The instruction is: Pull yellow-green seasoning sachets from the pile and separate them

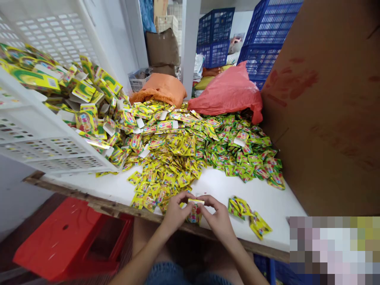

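Note:
Between my two hands, near the table's front edge, is a small printed box (195,213) with a white flap at its top. My left hand (179,211) pinches its left side, and my right hand (214,213) pinches the right side. Just beyond my left hand lies a heap of yellow sachets (166,174). Green sachets (234,150) are piled farther back to the right. A few loose sachets (239,206) rest on the white table (213,180) to the right of my right hand. What the box contains is hidden.
At left, a tipped white crate (74,152) spills yellow boxes (86,118) onto the table. An orange sack (162,87) and a red bag (233,91) lie at the back. A tall cardboard box (323,99) walls the right side. A red stool (59,241) stands lower left.

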Tool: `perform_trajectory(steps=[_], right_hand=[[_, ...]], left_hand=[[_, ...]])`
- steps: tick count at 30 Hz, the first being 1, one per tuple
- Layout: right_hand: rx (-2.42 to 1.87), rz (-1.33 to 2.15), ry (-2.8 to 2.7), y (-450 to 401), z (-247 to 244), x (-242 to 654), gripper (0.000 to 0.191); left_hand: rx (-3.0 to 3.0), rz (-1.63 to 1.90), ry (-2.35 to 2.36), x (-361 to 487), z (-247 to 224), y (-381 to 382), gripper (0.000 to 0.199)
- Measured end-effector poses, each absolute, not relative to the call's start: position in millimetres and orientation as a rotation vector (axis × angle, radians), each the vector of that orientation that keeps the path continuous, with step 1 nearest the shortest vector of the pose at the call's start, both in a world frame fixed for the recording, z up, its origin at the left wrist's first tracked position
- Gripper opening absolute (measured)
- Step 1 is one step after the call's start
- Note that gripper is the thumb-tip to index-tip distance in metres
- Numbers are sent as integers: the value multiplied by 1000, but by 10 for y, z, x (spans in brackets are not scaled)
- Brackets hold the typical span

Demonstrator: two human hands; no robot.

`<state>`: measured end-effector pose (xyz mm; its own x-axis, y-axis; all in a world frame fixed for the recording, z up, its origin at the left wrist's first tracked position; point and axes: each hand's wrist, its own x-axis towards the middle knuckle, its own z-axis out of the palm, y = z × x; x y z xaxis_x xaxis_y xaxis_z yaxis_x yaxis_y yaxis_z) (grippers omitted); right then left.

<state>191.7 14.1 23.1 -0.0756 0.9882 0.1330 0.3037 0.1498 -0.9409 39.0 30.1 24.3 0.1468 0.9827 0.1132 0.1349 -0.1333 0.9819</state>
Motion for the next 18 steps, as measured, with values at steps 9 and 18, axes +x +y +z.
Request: perform_trajectory(steps=[9,18], right_hand=[[-1290,1006,-1509,196,165,1962,21],[-1268,804,-1577,16,73,1994,21]], left_hand=[[1427,1116,1109,372,175,353,12],[1543,1126,1098,280,79,241,23]])
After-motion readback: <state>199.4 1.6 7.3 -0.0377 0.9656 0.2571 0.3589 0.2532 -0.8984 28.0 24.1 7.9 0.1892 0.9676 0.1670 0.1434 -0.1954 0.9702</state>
